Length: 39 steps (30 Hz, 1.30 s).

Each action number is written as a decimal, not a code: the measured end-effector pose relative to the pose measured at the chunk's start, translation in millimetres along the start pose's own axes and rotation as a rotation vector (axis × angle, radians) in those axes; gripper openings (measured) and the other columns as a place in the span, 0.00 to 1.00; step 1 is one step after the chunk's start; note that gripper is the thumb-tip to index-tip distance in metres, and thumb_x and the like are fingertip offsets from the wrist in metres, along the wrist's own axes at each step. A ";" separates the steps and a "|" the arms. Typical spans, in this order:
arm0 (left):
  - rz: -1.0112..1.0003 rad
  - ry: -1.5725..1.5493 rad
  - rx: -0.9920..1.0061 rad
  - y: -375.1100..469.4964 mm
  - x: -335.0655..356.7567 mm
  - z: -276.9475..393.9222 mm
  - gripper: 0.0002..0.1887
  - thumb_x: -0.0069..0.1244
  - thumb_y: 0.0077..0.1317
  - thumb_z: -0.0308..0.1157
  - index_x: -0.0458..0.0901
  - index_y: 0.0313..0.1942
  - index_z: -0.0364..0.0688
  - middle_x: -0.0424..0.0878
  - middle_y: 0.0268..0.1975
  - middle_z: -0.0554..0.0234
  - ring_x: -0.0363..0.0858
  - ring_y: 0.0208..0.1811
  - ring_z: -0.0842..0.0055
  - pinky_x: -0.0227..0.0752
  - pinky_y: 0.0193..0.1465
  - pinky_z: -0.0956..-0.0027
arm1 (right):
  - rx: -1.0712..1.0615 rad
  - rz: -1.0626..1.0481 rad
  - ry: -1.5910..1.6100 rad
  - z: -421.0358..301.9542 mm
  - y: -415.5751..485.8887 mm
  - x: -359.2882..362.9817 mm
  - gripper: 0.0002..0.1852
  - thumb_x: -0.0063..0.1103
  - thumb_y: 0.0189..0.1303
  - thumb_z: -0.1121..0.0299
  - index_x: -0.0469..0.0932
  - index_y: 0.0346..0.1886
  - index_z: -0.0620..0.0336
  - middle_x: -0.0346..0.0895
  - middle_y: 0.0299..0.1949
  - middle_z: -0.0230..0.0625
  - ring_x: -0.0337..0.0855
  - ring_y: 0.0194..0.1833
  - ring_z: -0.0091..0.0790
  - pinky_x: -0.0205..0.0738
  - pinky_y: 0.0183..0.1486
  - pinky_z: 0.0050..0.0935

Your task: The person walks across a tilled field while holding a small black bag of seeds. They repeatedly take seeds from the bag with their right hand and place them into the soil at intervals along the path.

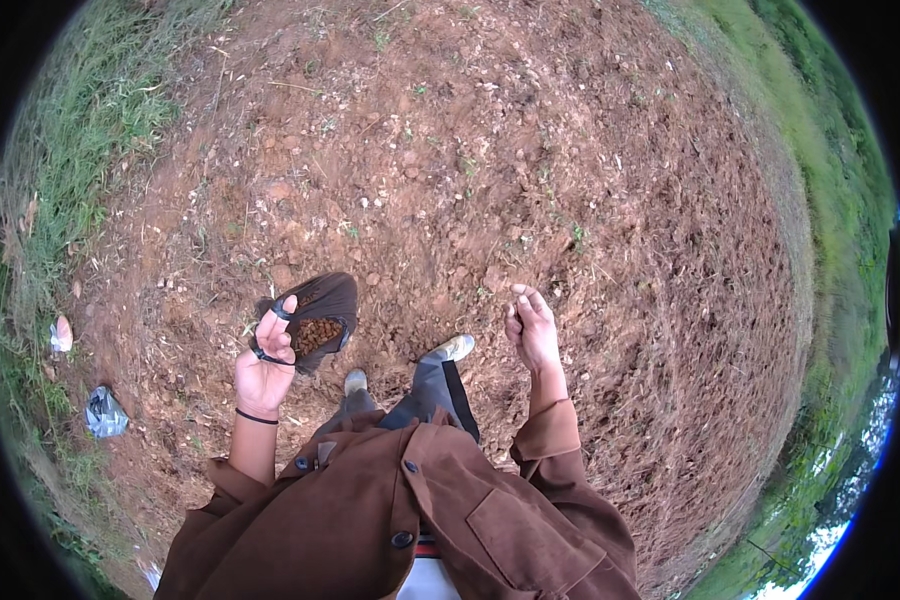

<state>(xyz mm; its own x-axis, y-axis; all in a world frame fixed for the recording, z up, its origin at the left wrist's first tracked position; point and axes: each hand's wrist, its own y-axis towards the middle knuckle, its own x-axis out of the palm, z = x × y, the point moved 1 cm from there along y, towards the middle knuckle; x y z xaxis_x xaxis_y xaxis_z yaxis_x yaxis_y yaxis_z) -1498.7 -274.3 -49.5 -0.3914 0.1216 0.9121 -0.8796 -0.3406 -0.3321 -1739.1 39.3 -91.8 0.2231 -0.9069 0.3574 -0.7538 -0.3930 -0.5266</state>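
My left hand [271, 352] holds a dark cloth bag [330, 294] by its black straps, which loop over the fingers. Inside the bag's mouth lie reddish-brown lumps [316, 334], whose exact kind I cannot tell. To the right, my right hand [529, 319] is raised over the bare soil with its fingers curled and the thumb near the index finger. Whether something small is pinched in it cannot be seen. Brown rolled sleeves cover both forearms down to below the elbow.
Reddish, cloddy soil [420, 187] with small weeds and dry stalks spreads ahead. Grass [105, 112] borders it at left, greenery [832, 187] at right. A tied plastic bag [106, 412] and a small plastic piece [61, 334] lie at left. My shoes [456, 347] stand on the soil.
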 end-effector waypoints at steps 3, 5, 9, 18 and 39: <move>-0.016 0.015 -0.026 13.7 9.0 -15.0 0.33 0.39 0.58 0.20 0.51 0.66 0.32 0.54 0.69 0.54 0.76 0.42 0.76 0.75 0.42 0.76 | -0.021 0.086 -0.200 -8.2 46.3 -14.5 0.15 0.39 0.70 0.70 0.63 0.58 0.56 0.66 0.25 0.26 0.55 0.17 0.15 0.51 0.18 0.15; 0.021 0.030 -0.015 17.7 16.5 -21.9 0.33 0.40 0.58 0.20 0.51 0.66 0.31 0.55 0.69 0.53 0.75 0.41 0.77 0.74 0.42 0.77 | -0.032 0.119 -0.196 -12.7 65.4 -25.7 0.14 0.39 0.70 0.69 0.63 0.56 0.55 0.68 0.25 0.25 0.58 0.18 0.15 0.53 0.19 0.15; 0.034 0.048 0.001 21.1 27.4 -31.2 0.32 0.41 0.59 0.22 0.52 0.65 0.31 0.56 0.68 0.52 0.76 0.40 0.78 0.74 0.41 0.77 | 0.027 -0.007 0.382 -9.6 57.5 -41.0 0.10 0.40 0.69 0.67 0.70 0.46 0.61 0.68 0.27 0.31 0.61 0.20 0.18 0.52 0.17 0.15; 0.032 0.060 -0.002 30.6 41.0 -54.6 0.33 0.42 0.57 0.22 0.52 0.65 0.29 0.59 0.66 0.48 0.78 0.41 0.77 0.74 0.40 0.78 | 0.127 -0.083 0.436 -15.2 23.5 -58.4 0.18 0.40 0.53 0.84 0.67 0.49 0.69 0.69 0.33 0.38 0.61 0.21 0.21 0.53 0.17 0.14; 0.047 0.080 0.003 55.5 63.7 -96.8 0.34 0.43 0.55 0.21 0.53 0.64 0.29 0.62 0.65 0.49 0.77 0.41 0.78 0.73 0.41 0.79 | 0.021 -0.130 0.015 -66.9 64.7 -70.9 0.13 0.41 0.67 0.73 0.65 0.53 0.62 0.68 0.29 0.31 0.58 0.20 0.16 0.49 0.18 0.14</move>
<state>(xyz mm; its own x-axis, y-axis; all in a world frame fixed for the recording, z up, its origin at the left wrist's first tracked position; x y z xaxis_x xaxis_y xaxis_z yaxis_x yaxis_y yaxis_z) -1598.6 -195.2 -33.0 -0.4532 0.1796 0.8732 -0.8587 -0.3507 -0.3736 -1845.1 88.3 -99.6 0.3084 -0.8458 0.4354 -0.7061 -0.5102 -0.4910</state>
